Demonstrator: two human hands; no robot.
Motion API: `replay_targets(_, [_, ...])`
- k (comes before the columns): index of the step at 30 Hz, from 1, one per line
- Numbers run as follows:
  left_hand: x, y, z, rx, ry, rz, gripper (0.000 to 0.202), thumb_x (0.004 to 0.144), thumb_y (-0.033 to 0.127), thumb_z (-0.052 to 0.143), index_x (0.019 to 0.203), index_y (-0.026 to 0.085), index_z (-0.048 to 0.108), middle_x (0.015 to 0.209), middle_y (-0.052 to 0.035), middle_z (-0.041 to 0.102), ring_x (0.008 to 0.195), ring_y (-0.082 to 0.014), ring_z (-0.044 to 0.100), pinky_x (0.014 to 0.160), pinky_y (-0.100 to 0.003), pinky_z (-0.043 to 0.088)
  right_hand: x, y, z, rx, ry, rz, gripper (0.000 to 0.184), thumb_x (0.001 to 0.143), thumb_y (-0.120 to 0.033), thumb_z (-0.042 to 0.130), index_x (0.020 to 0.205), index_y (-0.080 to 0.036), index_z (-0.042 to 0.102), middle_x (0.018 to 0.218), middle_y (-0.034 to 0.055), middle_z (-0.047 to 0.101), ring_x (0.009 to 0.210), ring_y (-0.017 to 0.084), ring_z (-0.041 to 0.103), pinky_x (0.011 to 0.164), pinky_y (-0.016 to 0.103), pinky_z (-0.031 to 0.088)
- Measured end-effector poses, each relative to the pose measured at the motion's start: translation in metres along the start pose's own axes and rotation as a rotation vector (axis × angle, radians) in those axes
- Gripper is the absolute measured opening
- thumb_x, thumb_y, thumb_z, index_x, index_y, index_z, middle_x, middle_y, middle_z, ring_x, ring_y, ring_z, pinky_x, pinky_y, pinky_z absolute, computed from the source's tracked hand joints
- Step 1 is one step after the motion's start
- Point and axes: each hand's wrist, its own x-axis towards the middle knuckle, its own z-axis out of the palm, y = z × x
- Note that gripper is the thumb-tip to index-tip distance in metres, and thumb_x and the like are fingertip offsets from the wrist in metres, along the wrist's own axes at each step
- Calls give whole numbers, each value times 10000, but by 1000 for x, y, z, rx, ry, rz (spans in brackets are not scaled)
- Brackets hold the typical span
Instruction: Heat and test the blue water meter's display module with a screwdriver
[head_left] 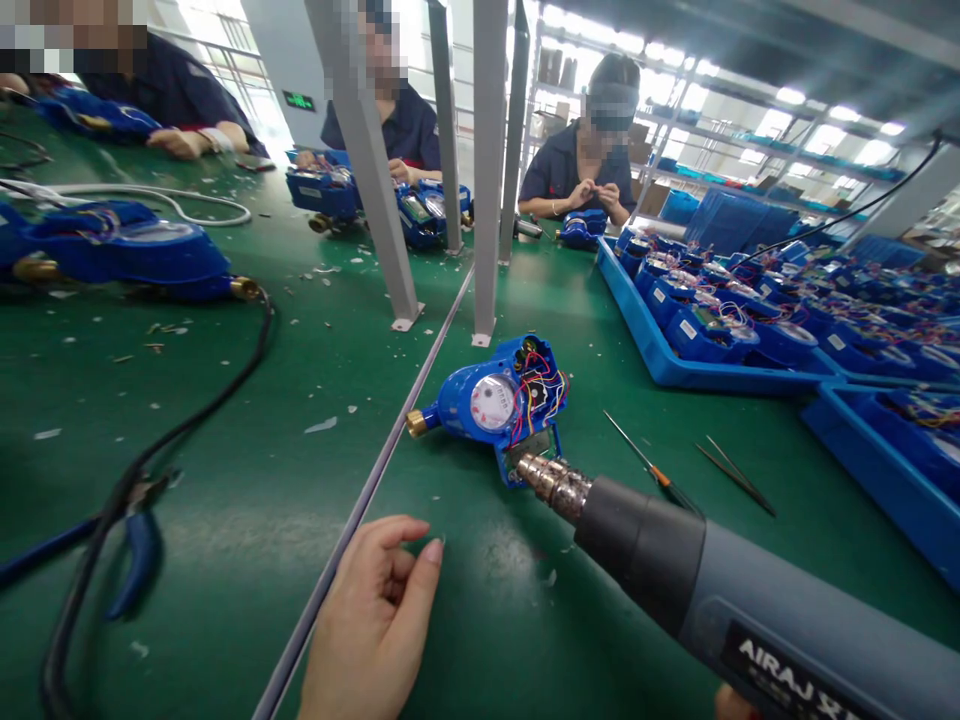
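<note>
A blue water meter (495,408) lies on the green bench with its cover off, showing a white dial, coloured wires and a small circuit board. A grey heat gun (720,590) reaches in from the lower right. Its metal nozzle (551,482) points at the circuit board at the meter's near end. My right hand (731,705) holds the gun's body; only a sliver of it shows at the bottom edge. My left hand (375,625) rests on the bench near the metal rail, fingers loosely curled, holding nothing, a hand's width from the meter.
Tweezers (739,478) and a thin screwdriver (651,468) lie right of the meter. Blue trays (660,365) full of meters line the right side. Blue-handled pliers (139,545) and a black cable (187,420) lie at left. Grey posts (487,170) stand behind. Three people work at the far end.
</note>
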Motion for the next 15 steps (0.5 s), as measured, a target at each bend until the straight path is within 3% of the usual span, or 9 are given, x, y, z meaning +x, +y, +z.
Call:
replay_targets(8, [-1,2,-2,17,-45,16,283,838,464,582,996,230,556,696,15,559,563,-169,565,538,-300,458,-8,-9,7,-18,16,-18,137,709,-271,713,827,-294,647,918,7,680,1121,208,586,727,332,603])
replay_targets(15, [-4,-5,-2,3,-33,21,246,855,434,577,999,238,548,733,15,573,583,-168,556,565,-300,441,-27,-25,10,-119,40,70,332,874,-477,680,1035,-189,642,1079,75,652,1021,255,622,749,407,593])
